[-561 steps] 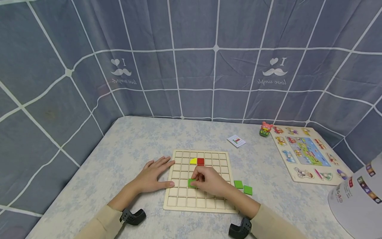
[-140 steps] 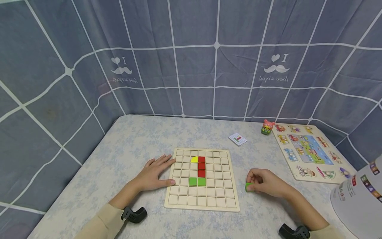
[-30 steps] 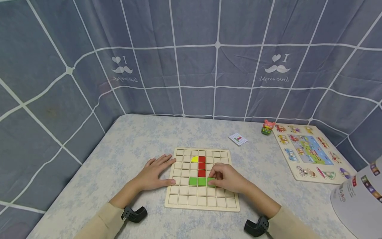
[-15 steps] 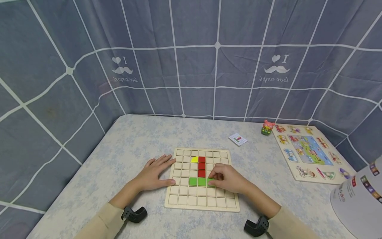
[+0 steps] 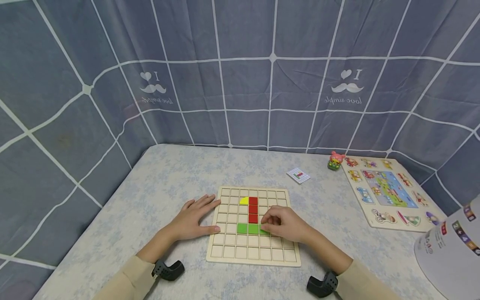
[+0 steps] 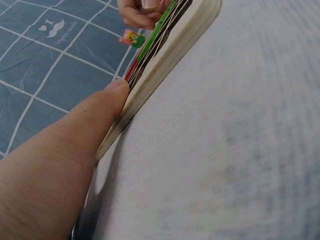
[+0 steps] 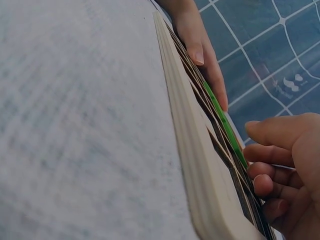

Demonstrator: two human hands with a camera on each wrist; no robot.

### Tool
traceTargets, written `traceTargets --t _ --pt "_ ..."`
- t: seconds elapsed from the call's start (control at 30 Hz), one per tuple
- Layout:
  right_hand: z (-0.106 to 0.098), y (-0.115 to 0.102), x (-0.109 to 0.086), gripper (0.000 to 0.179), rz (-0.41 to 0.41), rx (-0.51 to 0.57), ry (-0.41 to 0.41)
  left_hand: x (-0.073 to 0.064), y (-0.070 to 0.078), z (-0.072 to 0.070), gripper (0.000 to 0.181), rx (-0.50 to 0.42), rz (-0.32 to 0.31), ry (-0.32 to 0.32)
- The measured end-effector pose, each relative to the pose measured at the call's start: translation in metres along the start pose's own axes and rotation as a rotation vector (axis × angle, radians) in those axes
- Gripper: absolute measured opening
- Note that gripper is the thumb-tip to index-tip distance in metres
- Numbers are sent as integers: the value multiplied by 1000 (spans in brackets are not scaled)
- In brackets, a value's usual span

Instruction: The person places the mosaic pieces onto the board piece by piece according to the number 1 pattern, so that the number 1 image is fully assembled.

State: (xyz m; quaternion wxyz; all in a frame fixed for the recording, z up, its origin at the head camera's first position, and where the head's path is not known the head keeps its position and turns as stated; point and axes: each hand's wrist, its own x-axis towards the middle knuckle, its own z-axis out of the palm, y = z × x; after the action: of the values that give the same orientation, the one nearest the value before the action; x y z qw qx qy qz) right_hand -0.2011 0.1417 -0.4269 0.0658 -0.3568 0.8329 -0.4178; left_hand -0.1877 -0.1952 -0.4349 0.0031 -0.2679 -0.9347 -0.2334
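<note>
In the head view, a pale wooden grid board [image 5: 227,252] lies on the table. Set in it are a yellow rounded piece [image 5: 244,201], a column of red square tiles [image 5: 253,209] and, just below, green square tiles [image 5: 248,228] in a row. At this row's right end my right hand [image 5: 286,223] has thumb and bent fingers on another green tile [image 5: 264,232], partly covered by them. My left hand [image 5: 193,219] lies flat with spread fingers, its fingertips touching the board's left edge; in the left wrist view its thumb [image 6: 107,102] presses that edge.
A small card with a printed grid pattern [image 5: 298,175] lies behind the board. Farther right are a pink-and-green figurine [image 5: 335,160] and a wooden picture puzzle [image 5: 393,218]. A white tub [image 5: 446,258] stands at the right; a blue curtain [image 5: 243,83] hangs behind the table.
Since the oldest frame, red and green tiles have joined the board. My right hand has brought a green tile from the table on the right; over the last second both hands stay nearly still.
</note>
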Motion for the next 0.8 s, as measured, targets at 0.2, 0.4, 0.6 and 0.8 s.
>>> traceTargets --t 0.2,0.4,0.6,0.8 --pt "-3 1 -3 10 15 72 11 0 1 0 84 -3 -3 -1" --pt "-14 4 -14 9 25 95 42 1 1 1 84 -3 -3 0" --pt "-31 12 -28 7 71 50 129 1 -1 1 84 -1 -1 3" --pt "-50 19 -41 9 120 -6 187 0 -1 2 84 -4 -4 4"
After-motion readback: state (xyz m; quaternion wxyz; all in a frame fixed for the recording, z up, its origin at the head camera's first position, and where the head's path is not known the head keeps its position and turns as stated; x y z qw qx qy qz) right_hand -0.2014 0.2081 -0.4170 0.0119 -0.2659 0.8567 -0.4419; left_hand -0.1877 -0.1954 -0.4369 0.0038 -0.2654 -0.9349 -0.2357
